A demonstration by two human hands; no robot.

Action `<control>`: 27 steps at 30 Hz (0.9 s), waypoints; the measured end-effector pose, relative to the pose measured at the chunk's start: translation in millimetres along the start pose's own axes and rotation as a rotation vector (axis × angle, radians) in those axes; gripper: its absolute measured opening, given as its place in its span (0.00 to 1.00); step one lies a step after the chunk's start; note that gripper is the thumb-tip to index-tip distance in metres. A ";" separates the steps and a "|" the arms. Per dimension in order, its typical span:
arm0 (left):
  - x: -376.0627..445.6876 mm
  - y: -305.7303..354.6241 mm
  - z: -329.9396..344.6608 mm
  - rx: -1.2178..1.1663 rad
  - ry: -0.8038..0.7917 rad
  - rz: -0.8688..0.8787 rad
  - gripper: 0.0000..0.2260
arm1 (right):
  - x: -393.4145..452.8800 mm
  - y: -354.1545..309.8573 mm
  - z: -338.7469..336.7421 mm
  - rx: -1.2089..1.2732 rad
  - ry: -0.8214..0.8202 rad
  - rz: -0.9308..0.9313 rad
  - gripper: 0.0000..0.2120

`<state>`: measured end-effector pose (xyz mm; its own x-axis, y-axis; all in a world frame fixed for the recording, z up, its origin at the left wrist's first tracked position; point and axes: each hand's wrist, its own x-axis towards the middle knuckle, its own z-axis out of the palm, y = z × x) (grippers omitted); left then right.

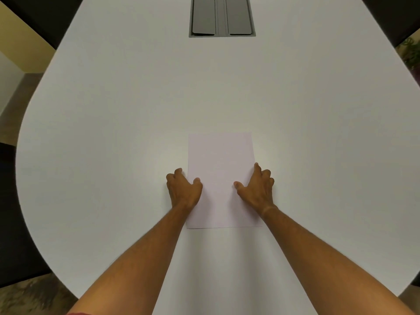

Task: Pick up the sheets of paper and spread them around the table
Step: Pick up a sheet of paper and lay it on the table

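A neat stack of white paper sheets (220,162) lies flat on the white table (113,133), straight in front of me. My left hand (183,189) rests at the stack's left edge, thumb on top of the paper and fingers curled down beside the edge. My right hand (258,188) mirrors it at the right edge, thumb on the paper and fingers curled over the side. Both hands touch the stack, which still lies on the table. How many sheets the stack holds I cannot tell.
A grey cable hatch (222,17) with two flaps is set into the table at the far middle. Dark chairs stand at the far left (43,17) and far right (395,17). The table's rounded edge curves close on both sides.
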<state>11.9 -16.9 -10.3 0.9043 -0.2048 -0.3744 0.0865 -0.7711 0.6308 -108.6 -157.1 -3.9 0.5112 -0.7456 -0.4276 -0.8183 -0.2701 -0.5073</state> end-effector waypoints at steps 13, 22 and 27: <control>2.2 -0.6 -3.1 -0.018 0.024 0.035 0.19 | -1.8 -1.2 -3.3 0.097 -0.003 0.049 0.40; 5.1 -3.3 -1.7 -0.057 0.085 0.096 0.14 | -3.5 -0.1 -4.6 0.106 0.008 0.033 0.38; 20.3 3.1 -5.6 -0.242 0.023 -0.037 0.07 | -1.5 2.9 -4.5 0.119 0.017 0.023 0.38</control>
<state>32.8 -20.1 -12.2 0.9079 -0.1628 -0.3863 0.2149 -0.6105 0.7623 -112.9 -159.5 -1.4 0.4876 -0.7609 -0.4281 -0.7923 -0.1796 -0.5831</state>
